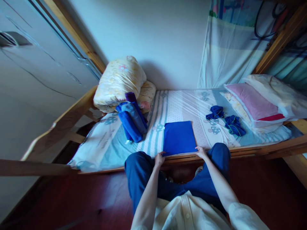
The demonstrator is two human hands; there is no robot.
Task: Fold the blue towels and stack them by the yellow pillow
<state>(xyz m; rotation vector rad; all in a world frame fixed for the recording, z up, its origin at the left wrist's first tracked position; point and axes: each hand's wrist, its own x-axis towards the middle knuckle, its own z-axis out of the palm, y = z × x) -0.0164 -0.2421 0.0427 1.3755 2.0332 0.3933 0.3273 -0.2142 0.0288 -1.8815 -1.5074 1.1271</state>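
A blue towel (180, 137), squared and smooth, lies flat at the front edge of the bed. My left hand (159, 159) pinches its near left corner, and my right hand (201, 152) has the near right corner between thumb and fingers. Left of it rest several rolled towels (130, 126) in blue and purple, stacked against the bedding. Two crumpled blue cloths with green edging, one farther back (216, 112) and one nearer (235, 125), lie to the right.
The bed (182, 102) has a striped, patterned sheet and a wooden rail (59, 127) at the left. A folded yellow quilt (122, 80) is piled at back left; pink and white pillows (254, 99) lie at right. A curtain (223, 54) hangs behind.
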